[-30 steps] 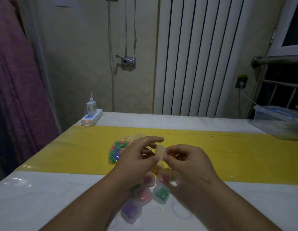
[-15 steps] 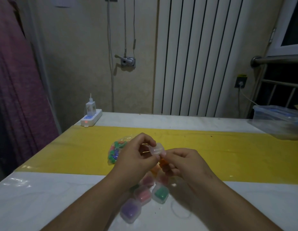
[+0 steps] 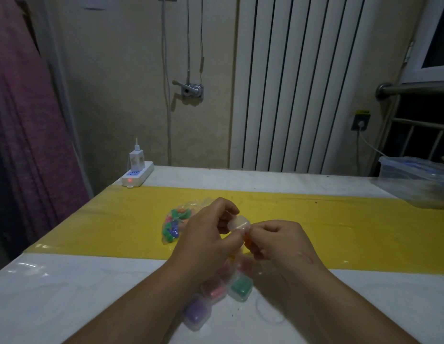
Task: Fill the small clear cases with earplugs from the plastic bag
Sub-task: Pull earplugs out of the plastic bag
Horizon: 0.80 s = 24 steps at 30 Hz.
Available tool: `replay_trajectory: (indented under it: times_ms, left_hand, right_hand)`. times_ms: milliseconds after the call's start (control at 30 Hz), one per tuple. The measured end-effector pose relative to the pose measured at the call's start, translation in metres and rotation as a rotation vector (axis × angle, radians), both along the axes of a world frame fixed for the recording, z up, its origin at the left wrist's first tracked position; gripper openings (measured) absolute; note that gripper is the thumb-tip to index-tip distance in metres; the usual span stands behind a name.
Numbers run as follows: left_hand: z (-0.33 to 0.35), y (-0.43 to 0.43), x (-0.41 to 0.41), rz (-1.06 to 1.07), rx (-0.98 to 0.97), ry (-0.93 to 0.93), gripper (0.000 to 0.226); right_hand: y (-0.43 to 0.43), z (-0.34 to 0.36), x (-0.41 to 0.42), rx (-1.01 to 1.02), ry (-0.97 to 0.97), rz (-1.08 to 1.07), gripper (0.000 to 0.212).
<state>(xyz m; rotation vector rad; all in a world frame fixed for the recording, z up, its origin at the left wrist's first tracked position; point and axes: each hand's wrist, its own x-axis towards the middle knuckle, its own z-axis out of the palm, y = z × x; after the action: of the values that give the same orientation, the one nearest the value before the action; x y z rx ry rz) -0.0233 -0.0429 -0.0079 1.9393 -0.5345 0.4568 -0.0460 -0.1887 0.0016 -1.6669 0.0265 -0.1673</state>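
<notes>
Dim beige plaster wall (image 3: 116, 95), far; white vertical-ribbed radiator (image 3: 303, 95), far right; purple fabric curtain (image 3: 22, 120), left; white glossy table (image 3: 54, 294) with yellow plastic strip (image 3: 340, 232); white-framed window (image 3: 438, 33), far right.

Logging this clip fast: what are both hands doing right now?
Left hand: grips the small clear case.
Right hand: pinches the same case's edge, orange piece under its fingers.

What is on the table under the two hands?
Filled cases: a green case, a pink case and a purple case show plainly. More lie farther back, mostly covered by the left hand and right hand, which hold a clear case; their number is unclear.
</notes>
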Motion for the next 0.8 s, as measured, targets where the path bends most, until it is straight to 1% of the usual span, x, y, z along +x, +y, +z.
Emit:
replay_trajectory:
  times_ms: [67, 133, 200, 267, 333, 367, 433, 500, 567, 700, 800]
  left_hand:
    - [-0.0002, -0.0019, -0.0011, -0.011, 0.031, 0.002, 0.025]
    - [-0.0004, -0.0022, -0.0009, -0.031, 0.08, -0.007, 0.033]
    - [-0.0001, -0.0013, -0.001, -0.077, 0.068, 0.017, 0.033]
    - [0.001, -0.0008, -0.0016, -0.091, -0.017, 0.049, 0.023]
    - [0.0007, 0.0004, -0.0011, -0.05, -0.081, 0.054, 0.016]
    - [0.0001, 0.0012, -0.0004, -0.04, -0.098, 0.061, 0.016]
    - [-0.0016, 0.0026, 0.0018, -0.047, -0.108, 0.074, 0.021]
    - [-0.0032, 0.0032, 0.0035, -0.055, -0.089, 0.067, 0.024]
    - [-0.0038, 0.0038, 0.0048, -0.036, -0.055, 0.047, 0.022]
    - [-0.0043, 0.007, 0.0069, -0.014, 0.077, -0.039, 0.017]
    - [-0.0027, 0.0065, 0.0068, -0.005, 0.089, -0.048, 0.01]
  right_hand:
    - [-0.0015, 0.0031, -0.0023, -0.014, -0.008, -0.022, 0.021]
    - [-0.0049, 0.0045, -0.0021, -0.086, -0.031, -0.016, 0.022]
    - [-0.006, 0.0054, -0.0025, -0.136, -0.064, 0.014, 0.018]
    - [-0.0056, 0.0051, -0.0013, -0.064, -0.081, 0.032, 0.014]
    - [-0.005, 0.0063, -0.001, 0.09, -0.039, 0.009, 0.014]
    - [-0.005, 0.0069, -0.0012, 0.15, -0.004, 0.015, 0.016]
    - [-0.0053, 0.0067, -0.0028, 0.186, 0.051, 0.074, 0.022]
    - [-0.0056, 0.0054, -0.0038, 0.136, 0.057, 0.148, 0.027]
    - [-0.0063, 0.0041, -0.0021, 0.09, 0.037, 0.172, 0.026]
    - [-0.006, 0.0004, 0.0027, 0.085, 0.029, 0.121, 0.021]
    - [-0.0068, -0.0008, 0.0038, 0.02, -0.003, 0.073, 0.019]
